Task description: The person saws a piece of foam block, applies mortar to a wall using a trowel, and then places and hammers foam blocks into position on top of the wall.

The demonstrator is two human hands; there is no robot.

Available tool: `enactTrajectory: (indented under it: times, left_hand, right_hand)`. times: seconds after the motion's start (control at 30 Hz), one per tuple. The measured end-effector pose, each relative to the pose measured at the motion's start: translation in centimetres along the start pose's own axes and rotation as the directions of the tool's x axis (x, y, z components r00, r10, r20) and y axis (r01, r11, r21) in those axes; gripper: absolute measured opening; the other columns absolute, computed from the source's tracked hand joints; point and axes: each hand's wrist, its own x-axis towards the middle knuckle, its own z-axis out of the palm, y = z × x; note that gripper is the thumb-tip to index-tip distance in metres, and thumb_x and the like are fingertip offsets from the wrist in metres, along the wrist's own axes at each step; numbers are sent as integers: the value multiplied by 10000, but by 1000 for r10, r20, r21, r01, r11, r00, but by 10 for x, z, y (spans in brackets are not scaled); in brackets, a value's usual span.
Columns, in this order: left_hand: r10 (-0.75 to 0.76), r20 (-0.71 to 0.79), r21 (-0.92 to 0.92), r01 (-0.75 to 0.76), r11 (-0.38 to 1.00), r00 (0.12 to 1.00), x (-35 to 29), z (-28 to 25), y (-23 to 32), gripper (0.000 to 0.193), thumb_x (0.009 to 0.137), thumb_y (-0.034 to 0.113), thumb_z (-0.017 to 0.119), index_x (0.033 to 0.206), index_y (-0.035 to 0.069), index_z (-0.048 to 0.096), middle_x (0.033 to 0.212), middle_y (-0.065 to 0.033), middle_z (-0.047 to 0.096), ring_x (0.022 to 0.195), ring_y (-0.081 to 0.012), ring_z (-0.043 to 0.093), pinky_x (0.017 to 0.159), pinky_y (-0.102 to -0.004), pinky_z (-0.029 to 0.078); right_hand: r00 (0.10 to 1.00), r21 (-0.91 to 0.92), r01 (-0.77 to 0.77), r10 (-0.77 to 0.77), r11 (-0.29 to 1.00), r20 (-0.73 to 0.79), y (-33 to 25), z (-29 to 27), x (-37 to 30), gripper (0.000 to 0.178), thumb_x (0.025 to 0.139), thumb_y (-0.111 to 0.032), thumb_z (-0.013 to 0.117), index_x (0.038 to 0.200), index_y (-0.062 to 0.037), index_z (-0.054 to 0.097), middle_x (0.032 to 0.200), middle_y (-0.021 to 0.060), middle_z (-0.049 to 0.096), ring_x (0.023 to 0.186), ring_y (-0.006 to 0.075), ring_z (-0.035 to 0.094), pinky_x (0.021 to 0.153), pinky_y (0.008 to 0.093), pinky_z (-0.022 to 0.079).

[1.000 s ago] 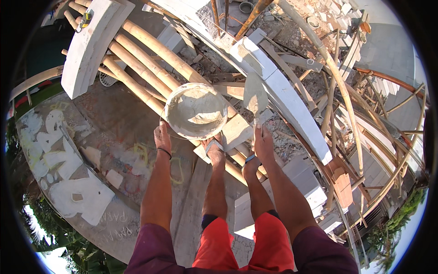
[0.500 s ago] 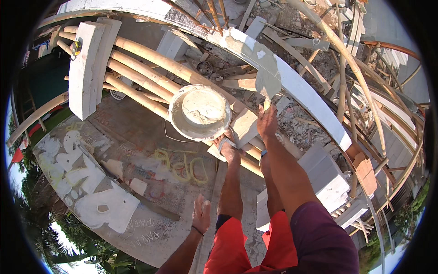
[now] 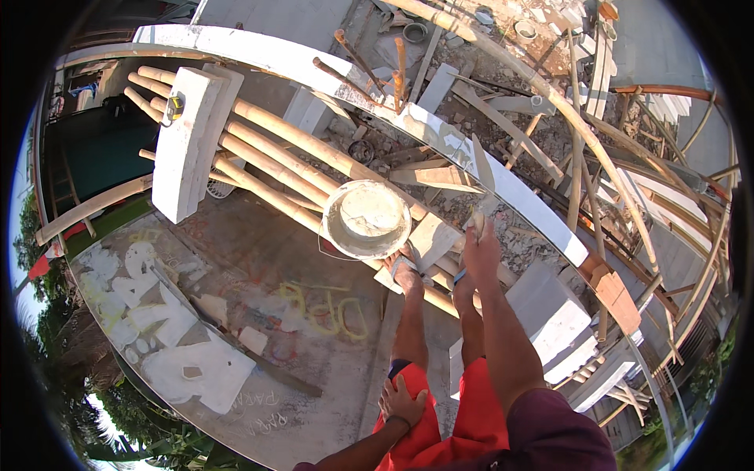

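My right hand (image 3: 481, 245) grips the handle of a trowel (image 3: 484, 168). Its grey, mortar-smeared blade is tilted nearly edge-on against the white block wall's top (image 3: 528, 212). My left hand (image 3: 402, 405) lies on my left thigh, over the red shorts (image 3: 479, 408), with its fingers spread and nothing in them. Just beyond my left foot (image 3: 406, 271) stands a round bucket (image 3: 328, 224), crusted with mortar, its wire handle hanging down. Pale wet mortar (image 3: 371, 214) partly fills it.
I stand on bamboo poles (image 3: 283, 153) and a short board (image 3: 434, 242), above a painted concrete surface (image 3: 330, 337). White blocks (image 3: 184, 149) with a yellow tape measure (image 3: 174, 107) lie across the poles at left. More blocks (image 3: 550, 314) are stacked right; bamboo (image 3: 620, 161) and rubble lie beyond.
My left hand has come down from the air onto my thigh. The trowel has turned from flat-facing to nearly edge-on, lower against the wall. The whole view has shifted slightly.
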Motion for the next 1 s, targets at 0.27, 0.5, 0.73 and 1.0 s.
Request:
enactTrajectory:
  times: [0.27,0.5,0.73,1.0]
  left_hand:
    - [-10,10,19,10,1000,1000,6,-6,5,891,842,558,652,1515,64,342,1507,-304,337,1345,-484,394,1122,-565,312]
    - [6,-11,17,-6,1000,1000,8,-7,1,878,840,560,648,1507,68,358,1492,-297,353,1332,-479,404,1109,-568,324]
    - [-21,11,-11,21,1000,1000,6,-10,2,878,845,557,647,1511,68,348,1507,-304,336,1350,-481,387,1120,-567,314]
    - [-14,29,-9,14,1000,999,10,-9,4,873,853,540,648,1521,70,338,1517,-310,323,1375,-483,363,1137,-568,293]
  right_hand:
    - [962,-180,-8,56,984,266,-53,18,38,504,1016,-349,507,1396,-19,469,1080,311,669,1007,488,652,884,555,508]
    - [988,-159,-97,115,982,102,-20,45,18,579,1007,-366,537,1479,-59,405,1338,262,576,1110,476,617,935,523,511]
    - [979,-100,144,-156,985,-130,71,55,-27,543,986,-331,596,1427,-45,460,1151,248,650,1051,438,652,890,490,521]
    - [960,565,-82,-86,821,265,-56,72,10,418,1023,-408,568,1103,2,590,767,77,583,650,166,539,615,352,459]
